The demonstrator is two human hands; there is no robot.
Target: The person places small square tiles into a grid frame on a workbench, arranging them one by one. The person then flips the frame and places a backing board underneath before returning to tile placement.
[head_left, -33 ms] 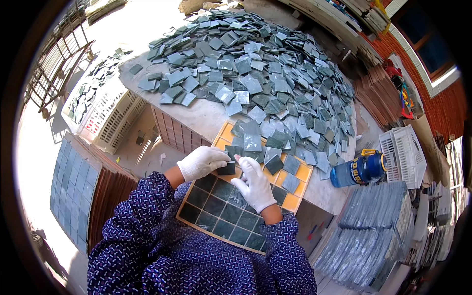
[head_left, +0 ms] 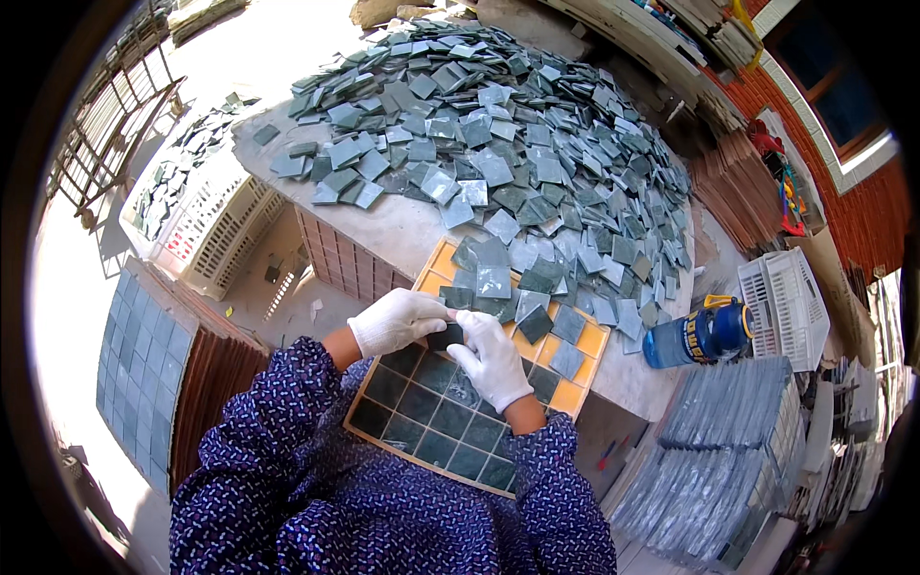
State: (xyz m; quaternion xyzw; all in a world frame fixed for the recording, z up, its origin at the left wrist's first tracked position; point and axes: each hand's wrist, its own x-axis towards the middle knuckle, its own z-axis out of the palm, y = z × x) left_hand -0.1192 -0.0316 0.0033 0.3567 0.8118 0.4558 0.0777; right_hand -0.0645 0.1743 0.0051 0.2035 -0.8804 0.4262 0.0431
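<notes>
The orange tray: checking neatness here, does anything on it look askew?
Yes. Loose grey-green tiles from the heap spill over the orange tray at its far end, lying tilted and overlapping, unlike the neat seated rows near the body.

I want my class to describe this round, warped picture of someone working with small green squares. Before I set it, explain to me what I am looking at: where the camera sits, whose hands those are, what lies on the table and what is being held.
The camera is worn on the person's head and looks down, so the view is round and straight edges bend. The two forearms in blue patterned sleeves are the wearer's own. Both hands wear white gloves: the left hand and right hand meet over one dark green tile and pinch it between them. Below them lies an orange grid tray, its near part already filled with dark green tiles in rows. Beyond it, a big loose heap of grey-green tiles covers the table. A blue bottle lies at the table's right edge, with white crates and stacked tile sheets around.
</notes>
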